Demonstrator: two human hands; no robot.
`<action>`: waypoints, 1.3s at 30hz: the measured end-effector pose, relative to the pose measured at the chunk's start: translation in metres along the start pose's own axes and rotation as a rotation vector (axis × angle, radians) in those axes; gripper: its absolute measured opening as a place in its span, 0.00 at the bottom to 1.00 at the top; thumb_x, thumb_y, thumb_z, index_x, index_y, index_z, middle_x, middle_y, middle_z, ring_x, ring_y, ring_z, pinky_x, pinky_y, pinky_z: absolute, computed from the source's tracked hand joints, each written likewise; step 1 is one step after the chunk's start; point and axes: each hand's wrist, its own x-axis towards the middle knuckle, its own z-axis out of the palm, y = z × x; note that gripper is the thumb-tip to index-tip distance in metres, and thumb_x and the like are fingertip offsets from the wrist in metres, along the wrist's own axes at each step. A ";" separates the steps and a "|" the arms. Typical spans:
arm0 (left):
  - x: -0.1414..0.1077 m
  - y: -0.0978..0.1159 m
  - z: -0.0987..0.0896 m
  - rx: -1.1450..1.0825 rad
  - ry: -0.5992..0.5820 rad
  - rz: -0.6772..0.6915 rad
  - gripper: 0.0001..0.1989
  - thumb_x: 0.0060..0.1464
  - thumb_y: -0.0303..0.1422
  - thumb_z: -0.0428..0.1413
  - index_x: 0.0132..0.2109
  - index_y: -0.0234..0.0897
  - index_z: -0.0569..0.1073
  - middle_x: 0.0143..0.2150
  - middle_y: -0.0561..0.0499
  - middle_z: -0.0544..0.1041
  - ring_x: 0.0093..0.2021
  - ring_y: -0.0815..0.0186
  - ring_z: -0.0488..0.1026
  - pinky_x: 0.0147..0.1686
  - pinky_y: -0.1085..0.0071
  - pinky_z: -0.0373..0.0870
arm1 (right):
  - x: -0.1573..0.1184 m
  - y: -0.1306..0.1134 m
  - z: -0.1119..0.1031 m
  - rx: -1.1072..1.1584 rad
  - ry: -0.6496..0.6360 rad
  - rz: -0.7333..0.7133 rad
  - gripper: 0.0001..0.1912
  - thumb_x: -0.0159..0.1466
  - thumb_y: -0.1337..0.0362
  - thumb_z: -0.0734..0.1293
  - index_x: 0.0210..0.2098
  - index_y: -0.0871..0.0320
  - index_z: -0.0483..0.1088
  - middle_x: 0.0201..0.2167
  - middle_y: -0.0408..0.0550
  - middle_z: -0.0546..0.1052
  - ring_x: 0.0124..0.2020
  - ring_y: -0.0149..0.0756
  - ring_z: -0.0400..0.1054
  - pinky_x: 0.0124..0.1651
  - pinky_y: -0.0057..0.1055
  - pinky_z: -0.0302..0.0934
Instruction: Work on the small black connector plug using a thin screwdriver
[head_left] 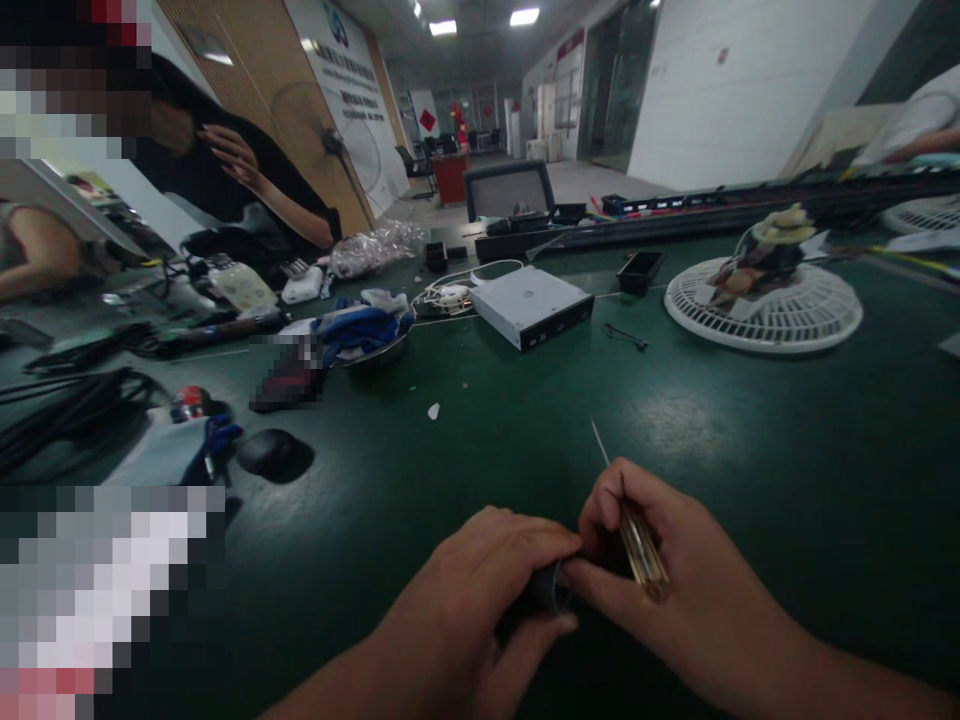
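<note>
Left hand [484,575] holds dark part [549,590], right hand [686,575] screwdriver [643,555].

Dim indoor view, lit by rectangular ceiling lights [524,17] in the background, with diffuse glare on the green tabletop [495,450] and a shadow to the right of the dark domed object [268,453]. The optical disc drive [529,300] is fairly clear, whereas the dark part [550,592] in the left hand [487,575] is sunk in shadow. Wide-angle distortion stretches the cables [82,405] at the left edge, and blocky pixelation masks patches nearby.
</note>
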 end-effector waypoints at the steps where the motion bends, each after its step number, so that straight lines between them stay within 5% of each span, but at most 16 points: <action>1: 0.000 0.000 0.001 0.008 0.003 0.010 0.25 0.55 0.21 0.59 0.58 0.43 0.68 0.52 0.49 0.79 0.48 0.62 0.77 0.50 0.65 0.74 | 0.001 0.000 0.001 -0.003 -0.007 0.001 0.17 0.58 0.69 0.71 0.32 0.52 0.56 0.27 0.37 0.72 0.26 0.30 0.66 0.27 0.28 0.61; 9: -0.001 0.002 0.008 0.087 0.145 -0.087 0.21 0.57 0.22 0.59 0.55 0.45 0.68 0.49 0.52 0.78 0.47 0.66 0.76 0.48 0.68 0.74 | -0.005 0.000 0.000 0.029 0.040 -0.120 0.06 0.71 0.59 0.62 0.39 0.53 0.63 0.31 0.42 0.71 0.31 0.33 0.67 0.32 0.30 0.64; 13: 0.000 -0.002 0.007 0.158 0.292 -0.257 0.20 0.55 0.24 0.60 0.53 0.45 0.69 0.46 0.52 0.79 0.44 0.64 0.78 0.44 0.65 0.76 | -0.004 0.009 -0.006 0.125 0.141 -0.221 0.17 0.75 0.51 0.55 0.49 0.49 0.70 0.38 0.45 0.73 0.37 0.35 0.68 0.39 0.31 0.64; 18: 0.001 -0.006 0.003 0.148 0.398 -0.408 0.17 0.54 0.25 0.61 0.49 0.45 0.70 0.44 0.53 0.79 0.42 0.63 0.78 0.37 0.67 0.78 | -0.007 0.001 -0.009 0.160 0.131 -0.427 0.24 0.75 0.53 0.53 0.39 0.51 0.78 0.32 0.46 0.75 0.34 0.37 0.68 0.36 0.33 0.62; 24: 0.001 -0.006 0.003 0.086 0.412 -0.330 0.16 0.51 0.21 0.59 0.46 0.43 0.70 0.43 0.54 0.78 0.42 0.65 0.77 0.39 0.68 0.77 | -0.008 -0.010 -0.008 0.127 -0.052 -0.534 0.20 0.74 0.55 0.57 0.39 0.54 0.78 0.28 0.47 0.76 0.31 0.38 0.71 0.35 0.36 0.63; 30: 0.000 -0.006 0.006 0.071 0.398 -0.261 0.16 0.52 0.20 0.58 0.45 0.44 0.70 0.43 0.55 0.76 0.43 0.68 0.76 0.43 0.69 0.74 | -0.002 -0.006 -0.005 0.072 0.031 -0.631 0.15 0.72 0.70 0.57 0.41 0.58 0.76 0.29 0.48 0.77 0.32 0.35 0.70 0.34 0.32 0.63; 34: -0.001 -0.005 0.006 0.088 0.410 -0.288 0.15 0.52 0.21 0.59 0.45 0.43 0.70 0.43 0.55 0.76 0.43 0.67 0.76 0.42 0.68 0.75 | -0.004 -0.006 -0.006 0.065 0.017 -0.616 0.16 0.71 0.70 0.57 0.33 0.59 0.74 0.25 0.46 0.75 0.29 0.33 0.69 0.34 0.33 0.62; 39: 0.001 -0.005 0.005 0.075 0.393 -0.253 0.17 0.51 0.20 0.58 0.45 0.44 0.70 0.43 0.55 0.77 0.42 0.66 0.76 0.41 0.68 0.75 | -0.008 -0.008 -0.005 0.073 -0.019 -0.649 0.14 0.70 0.71 0.58 0.40 0.59 0.76 0.29 0.47 0.76 0.31 0.34 0.71 0.33 0.31 0.63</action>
